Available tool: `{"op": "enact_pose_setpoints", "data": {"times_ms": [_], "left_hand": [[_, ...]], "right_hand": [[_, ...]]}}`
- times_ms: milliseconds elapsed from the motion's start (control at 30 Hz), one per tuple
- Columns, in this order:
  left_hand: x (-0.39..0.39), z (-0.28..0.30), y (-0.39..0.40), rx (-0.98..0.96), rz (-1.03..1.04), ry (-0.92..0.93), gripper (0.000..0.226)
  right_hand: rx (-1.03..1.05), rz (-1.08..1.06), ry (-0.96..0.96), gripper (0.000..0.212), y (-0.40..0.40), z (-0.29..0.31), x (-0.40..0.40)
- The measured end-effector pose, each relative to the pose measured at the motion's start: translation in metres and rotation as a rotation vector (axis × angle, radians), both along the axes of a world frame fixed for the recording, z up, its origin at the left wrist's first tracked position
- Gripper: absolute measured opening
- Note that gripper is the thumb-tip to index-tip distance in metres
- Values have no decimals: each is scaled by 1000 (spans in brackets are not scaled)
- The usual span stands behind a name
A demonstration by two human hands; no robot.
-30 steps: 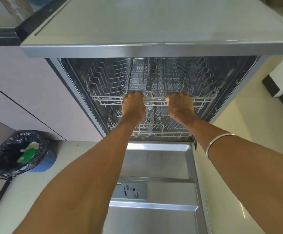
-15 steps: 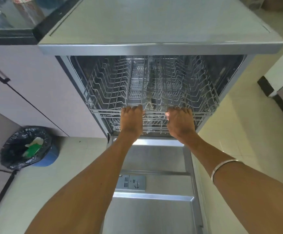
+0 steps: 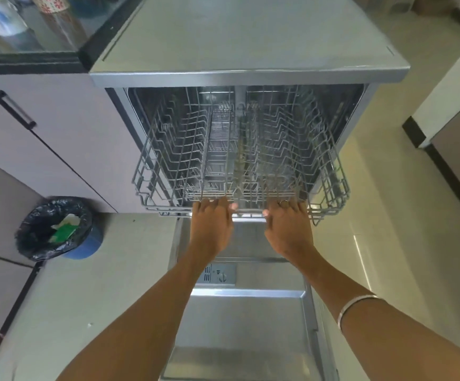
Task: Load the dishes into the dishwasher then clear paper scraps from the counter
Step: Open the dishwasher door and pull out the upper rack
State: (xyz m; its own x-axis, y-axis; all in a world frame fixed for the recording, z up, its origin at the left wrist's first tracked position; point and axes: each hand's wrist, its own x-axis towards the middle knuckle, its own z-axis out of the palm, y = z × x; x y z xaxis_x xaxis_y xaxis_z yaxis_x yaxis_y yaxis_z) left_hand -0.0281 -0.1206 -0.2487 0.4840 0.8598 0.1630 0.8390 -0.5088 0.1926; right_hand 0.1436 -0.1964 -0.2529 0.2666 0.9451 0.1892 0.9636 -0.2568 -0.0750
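The dishwasher (image 3: 248, 75) stands open, its steel door (image 3: 251, 320) folded down flat toward me. A grey wire rack (image 3: 168, 166) sticks far out of the opening and holds no dishes. My left hand (image 3: 212, 226) and my right hand (image 3: 289, 229) both grip the rack's front rail side by side, fingers curled over the wire. A ring shows on my right hand and a bangle on that wrist.
A blue bin (image 3: 55, 229) with a black liner and paper scraps sits on the floor at the left. Cabinet doors (image 3: 58, 138) flank the dishwasher on the left. A dark glass counter (image 3: 31, 42) carries cups at the top left. Another counter (image 3: 448, 105) stands at the right.
Both hands have drawn the wire rack outward toward me, from deep inside the dishwasher to well past the opening. The view has also pulled back.
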Motion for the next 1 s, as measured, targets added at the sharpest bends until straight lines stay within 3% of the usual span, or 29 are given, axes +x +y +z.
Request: {"op": "enact_pose_setpoints", "data": {"times_ms": [100,267,533,1000], "left_hand": [[-2,0,-18,-15,46,0,34],[-17,-6,-50,24,64,-18,52],[-36,-17,-92,46,43,-11,38],[-68,-8,-162,42,2,15,37]], "right_hand": [[57,-36,27,38,-18,2,-10],[178,-28,30,45,-52,-6,-26],[125,-76,59,48,-89,-7,-44],[102,-104,37,48,-158,-5,-77]]}}
